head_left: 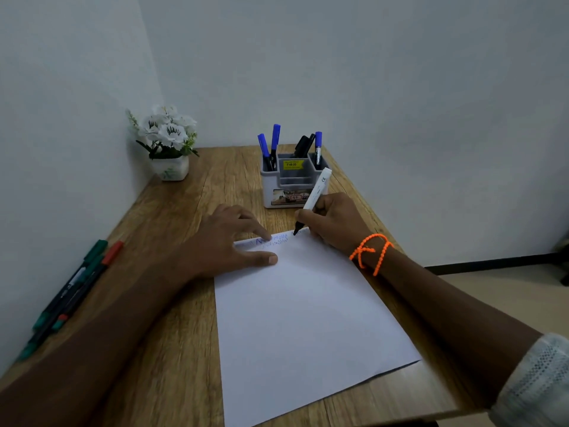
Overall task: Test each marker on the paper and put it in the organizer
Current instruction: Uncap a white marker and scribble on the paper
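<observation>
A white sheet of paper [301,306] lies on the wooden table [172,297], with blue scribbles along its far edge. My right hand [332,223] grips a white marker [315,194], its black tip touching the paper's far edge. My left hand [228,238] rests flat, fingers straight, on the paper's far left corner. Behind the hands stands the grey organizer [292,183], holding three blue-capped markers and a black one. Several green and red markers [74,288] lie along the table's left edge by the wall.
A white pot of white flowers [166,143] stands in the far left corner. Walls close the table's left and far sides. The table's right edge drops to the floor [498,291].
</observation>
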